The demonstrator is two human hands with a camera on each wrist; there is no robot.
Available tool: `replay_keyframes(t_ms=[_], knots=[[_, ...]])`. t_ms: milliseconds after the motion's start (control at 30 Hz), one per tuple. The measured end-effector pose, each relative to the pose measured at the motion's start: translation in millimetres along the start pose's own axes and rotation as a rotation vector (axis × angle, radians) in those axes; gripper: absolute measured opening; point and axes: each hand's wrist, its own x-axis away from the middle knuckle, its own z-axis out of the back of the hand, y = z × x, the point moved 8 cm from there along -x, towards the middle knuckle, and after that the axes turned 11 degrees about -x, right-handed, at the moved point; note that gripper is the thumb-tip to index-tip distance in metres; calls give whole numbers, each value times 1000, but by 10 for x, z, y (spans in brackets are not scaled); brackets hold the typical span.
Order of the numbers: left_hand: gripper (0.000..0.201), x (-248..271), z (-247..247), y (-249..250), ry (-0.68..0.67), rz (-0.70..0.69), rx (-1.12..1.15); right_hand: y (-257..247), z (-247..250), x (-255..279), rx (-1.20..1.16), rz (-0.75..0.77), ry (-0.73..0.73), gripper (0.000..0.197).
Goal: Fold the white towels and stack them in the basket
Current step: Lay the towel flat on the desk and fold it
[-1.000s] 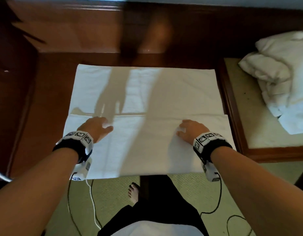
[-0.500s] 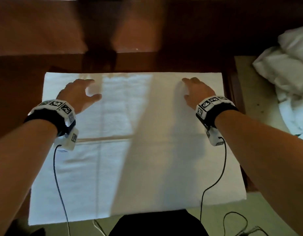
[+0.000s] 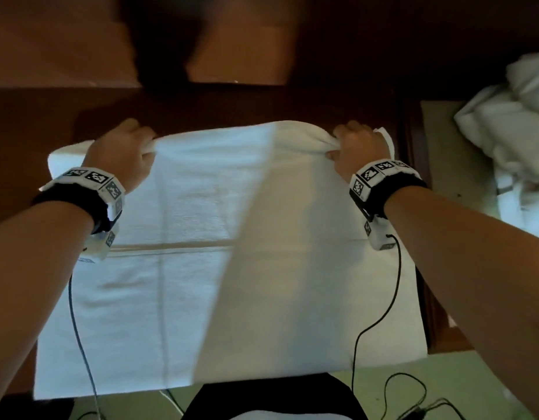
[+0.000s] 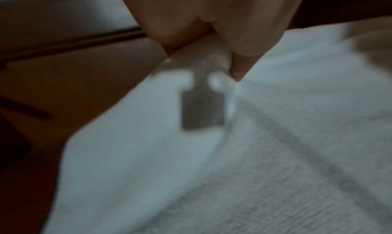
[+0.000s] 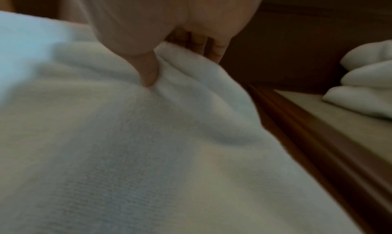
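A white towel [image 3: 201, 268] is spread flat on a dark wooden table [image 3: 35, 122], reaching from the far edge held by both hands back toward the person's body. The left hand [image 3: 122, 153] is closed on the far left corner, cloth pinched between thumb and fingers [image 4: 241, 58]; the right hand [image 3: 356, 147] is gripping the far right corner, where the fabric is bunched into soft ridges. The towel is judged light, limp and thick, likely to sag between the hands unless both corners are kept level and taut; the corners are the sensible places to hold. To the right of the right hand, a heap of unfolded towels [image 3: 510, 140] is seen on a lower surface. No basket is visible, so its contents cannot be told.
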Motion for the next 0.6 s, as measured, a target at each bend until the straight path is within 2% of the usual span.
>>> replay_keyframes(t_ms=[167,300,467,600], knots=[[19,222,362,-171,-10,-43,-40,-132,328,349,-24,82,52,18],[33,666,536,-131,-4,-100,-68,-216,467,811,15,71,54,18],[24,1552,705,52,186,-204,-85,-359,489,1650,81,95,122,11],[21,2418,584,223,247,-236,-101,-319,310,2476,146,119,246,22]])
